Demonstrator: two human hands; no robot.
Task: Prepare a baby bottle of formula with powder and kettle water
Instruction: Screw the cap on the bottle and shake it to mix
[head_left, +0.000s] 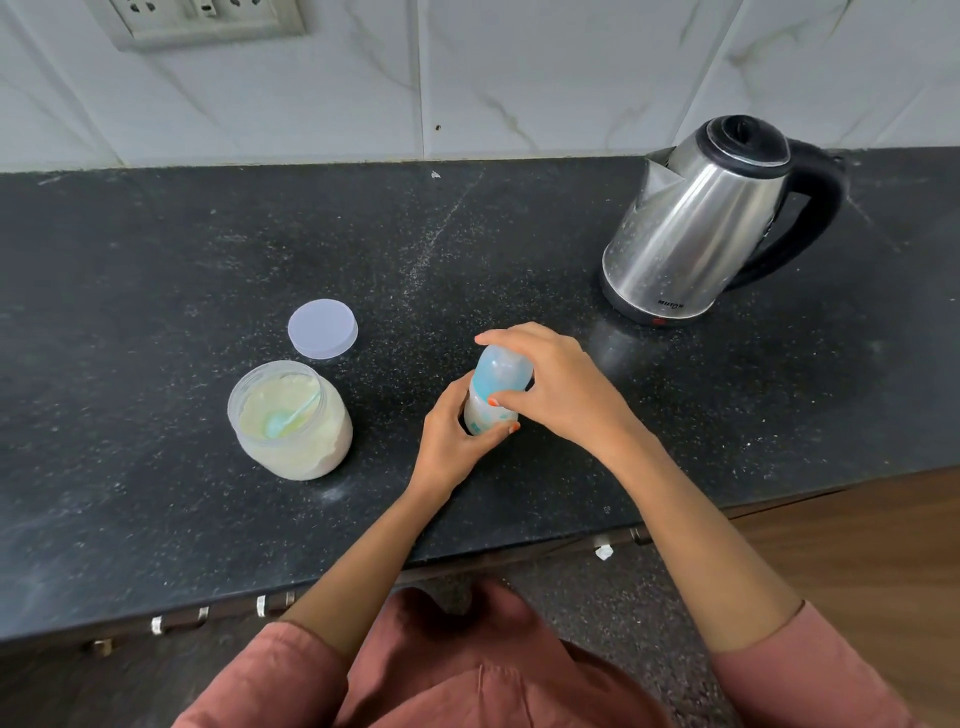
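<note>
Hands at the baby bottle (496, 400) on the dark surface (156, 249).
Left hand (449, 439) grips its body; right hand (553, 387) curls round the blue cap; open powder jar (291, 421) nearby.

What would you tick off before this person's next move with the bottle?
1. Bottle upright, gripped by the left hand: ok.
2. Right hand curled round the blue cap: ok.
3. Cap screwed tight: cannot tell.
4. Powder jar open, scoop inside: ok.
5. Water in the kettle: cannot tell, its lid is down.
</note>
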